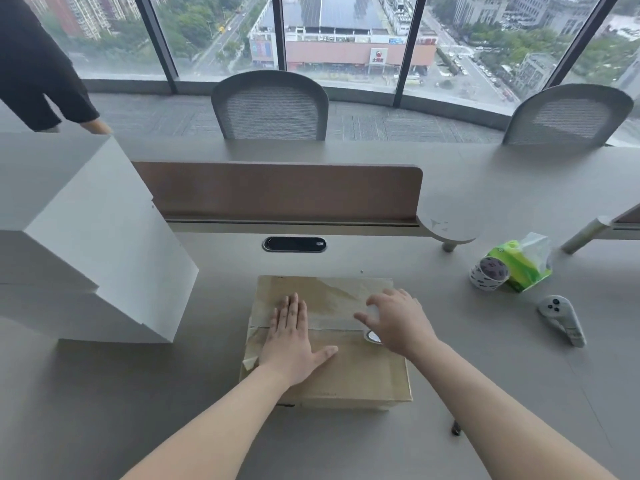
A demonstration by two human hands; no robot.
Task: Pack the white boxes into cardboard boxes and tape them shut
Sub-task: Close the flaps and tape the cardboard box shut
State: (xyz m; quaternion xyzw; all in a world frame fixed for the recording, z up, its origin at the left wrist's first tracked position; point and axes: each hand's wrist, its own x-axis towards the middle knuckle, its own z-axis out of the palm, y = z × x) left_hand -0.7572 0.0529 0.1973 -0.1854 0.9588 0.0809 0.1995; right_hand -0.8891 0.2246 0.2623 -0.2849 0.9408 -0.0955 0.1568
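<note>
A closed cardboard box [349, 375] lies on the grey desk in front of me. A strip of clear tape [329, 322] runs across its top seam from the left edge toward the right. My left hand [292, 337] presses flat on the taped seam, fingers straight. My right hand [398, 322] grips a tape roll [372, 336] at the right end of the strip; most of the roll is hidden under the palm. A stack of white boxes [100, 237] stands at the left.
At the right lie a patterned tape roll [488, 273], a green tissue pack [526, 263] and a grey controller [562, 318]. A brown divider [277, 192] crosses behind the box. Another person's sleeve [38, 71] is at the far left.
</note>
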